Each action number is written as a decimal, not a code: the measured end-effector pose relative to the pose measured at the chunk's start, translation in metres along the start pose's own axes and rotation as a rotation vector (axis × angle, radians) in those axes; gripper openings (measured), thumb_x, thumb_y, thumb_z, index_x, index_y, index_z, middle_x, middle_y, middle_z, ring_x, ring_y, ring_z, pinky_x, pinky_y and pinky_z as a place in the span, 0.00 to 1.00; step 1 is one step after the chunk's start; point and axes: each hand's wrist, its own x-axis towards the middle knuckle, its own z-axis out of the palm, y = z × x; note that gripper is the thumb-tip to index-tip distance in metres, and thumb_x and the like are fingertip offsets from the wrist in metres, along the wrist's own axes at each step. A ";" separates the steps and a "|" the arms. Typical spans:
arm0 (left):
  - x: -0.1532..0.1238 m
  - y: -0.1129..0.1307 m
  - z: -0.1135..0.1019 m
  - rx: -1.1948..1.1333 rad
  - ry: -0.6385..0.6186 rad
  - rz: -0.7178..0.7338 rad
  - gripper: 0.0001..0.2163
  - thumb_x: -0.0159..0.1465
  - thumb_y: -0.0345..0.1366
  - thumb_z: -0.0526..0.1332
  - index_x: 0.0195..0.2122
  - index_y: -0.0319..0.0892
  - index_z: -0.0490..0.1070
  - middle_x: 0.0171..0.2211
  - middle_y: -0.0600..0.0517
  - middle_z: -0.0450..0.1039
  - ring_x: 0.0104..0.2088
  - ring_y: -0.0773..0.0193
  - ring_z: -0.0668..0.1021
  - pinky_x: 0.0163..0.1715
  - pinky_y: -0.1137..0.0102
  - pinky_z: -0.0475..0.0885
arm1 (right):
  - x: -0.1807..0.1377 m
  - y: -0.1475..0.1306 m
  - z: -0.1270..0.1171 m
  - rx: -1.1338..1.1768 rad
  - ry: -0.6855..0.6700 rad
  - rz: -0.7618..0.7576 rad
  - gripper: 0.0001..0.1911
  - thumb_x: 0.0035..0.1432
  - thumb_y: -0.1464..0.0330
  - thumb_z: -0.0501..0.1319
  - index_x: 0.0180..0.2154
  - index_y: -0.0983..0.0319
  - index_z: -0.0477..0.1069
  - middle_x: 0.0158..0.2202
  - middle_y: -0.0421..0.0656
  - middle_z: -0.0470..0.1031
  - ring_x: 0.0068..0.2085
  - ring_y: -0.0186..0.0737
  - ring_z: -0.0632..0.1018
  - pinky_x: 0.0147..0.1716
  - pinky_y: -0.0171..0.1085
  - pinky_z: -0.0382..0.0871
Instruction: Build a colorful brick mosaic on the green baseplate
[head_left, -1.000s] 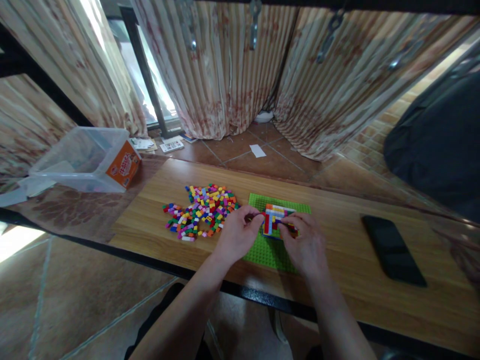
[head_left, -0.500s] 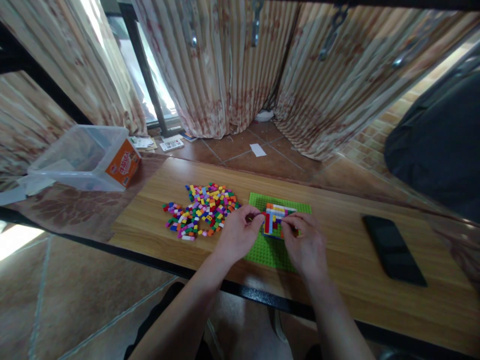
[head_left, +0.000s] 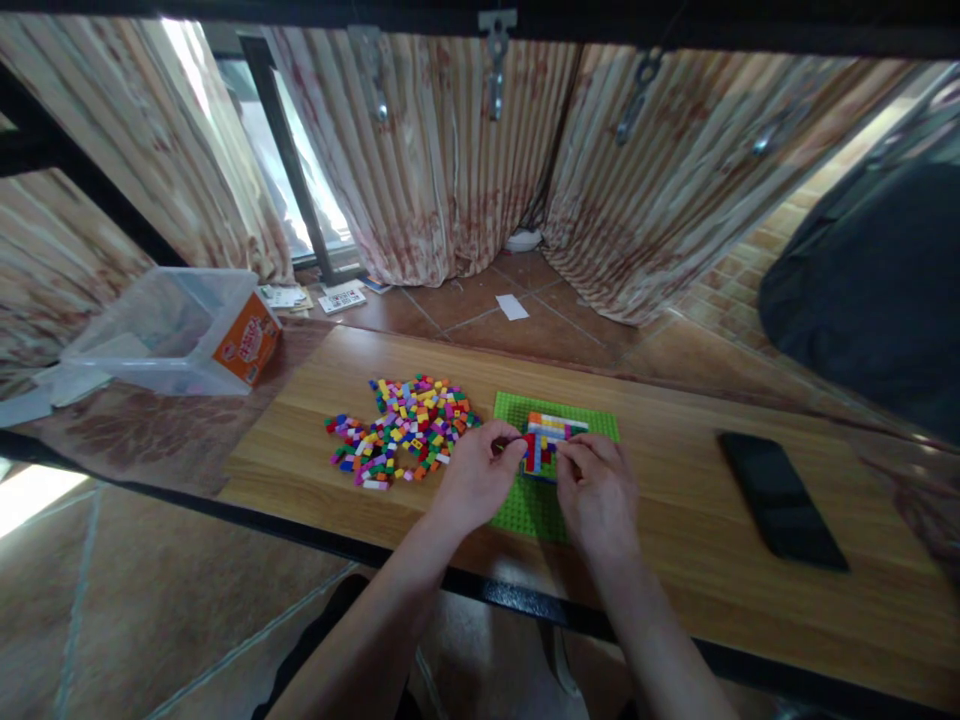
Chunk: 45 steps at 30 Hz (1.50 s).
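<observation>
A green studded baseplate (head_left: 529, 514) lies on the wooden board between my hands. On it stands a low block of joined toy bricks (head_left: 537, 452) in red, light blue, white, orange and other colours. My left hand (head_left: 477, 474) is closed at the block's left side, thumb and forefinger pinched together. At the block's right side my right hand (head_left: 600, 490) is also closed in a pinch, its fingertips over the bricks. Whatever sits between the fingertips of either hand is too small to make out. A heap of loose bricks (head_left: 427, 425) spreads to the left of my left hand.
A black phone (head_left: 782, 500) lies on the right of the wooden board (head_left: 675, 480). Beyond the board's left end stands a clear plastic box (head_left: 169, 370) with an orange label. A dark metal edge (head_left: 517, 594) runs along the near side. Striped curtains (head_left: 450, 180) hang behind.
My right hand has shifted slightly left over the brick block, still pinched. My left hand stays at the block's left side. The camera view has tilted up a little.
</observation>
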 end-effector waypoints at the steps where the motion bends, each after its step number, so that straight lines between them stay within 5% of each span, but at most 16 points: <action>1: 0.000 -0.001 0.000 -0.007 -0.003 -0.002 0.06 0.63 0.31 0.58 0.30 0.40 0.72 0.23 0.55 0.71 0.26 0.66 0.73 0.29 0.72 0.66 | 0.000 0.000 0.000 0.001 0.003 0.002 0.12 0.63 0.72 0.57 0.31 0.64 0.79 0.36 0.49 0.77 0.39 0.46 0.73 0.41 0.44 0.71; 12: -0.002 -0.002 0.003 0.065 -0.050 0.064 0.06 0.64 0.31 0.57 0.34 0.40 0.74 0.27 0.54 0.73 0.28 0.66 0.73 0.30 0.72 0.67 | -0.004 -0.015 -0.010 0.327 -0.006 0.085 0.13 0.66 0.63 0.58 0.46 0.61 0.77 0.46 0.49 0.78 0.48 0.45 0.77 0.51 0.48 0.71; 25: -0.010 0.005 0.009 0.178 0.004 0.217 0.06 0.64 0.28 0.58 0.34 0.40 0.74 0.32 0.51 0.75 0.33 0.65 0.75 0.35 0.71 0.68 | -0.003 -0.020 -0.009 0.401 -0.031 0.171 0.13 0.67 0.62 0.56 0.42 0.59 0.78 0.42 0.47 0.80 0.44 0.44 0.77 0.47 0.48 0.71; 35: -0.011 0.004 0.022 0.105 0.121 0.028 0.06 0.63 0.31 0.59 0.31 0.40 0.75 0.27 0.52 0.76 0.29 0.65 0.76 0.31 0.71 0.69 | -0.004 -0.009 -0.008 0.145 0.112 0.026 0.13 0.66 0.64 0.58 0.38 0.62 0.79 0.39 0.48 0.80 0.41 0.44 0.77 0.45 0.47 0.69; 45: -0.001 -0.004 0.007 0.038 0.133 -0.002 0.06 0.63 0.32 0.58 0.34 0.40 0.74 0.29 0.51 0.77 0.29 0.65 0.78 0.31 0.71 0.71 | 0.000 0.024 -0.015 0.214 -0.039 0.125 0.10 0.62 0.62 0.61 0.35 0.59 0.79 0.37 0.45 0.78 0.41 0.44 0.77 0.44 0.46 0.71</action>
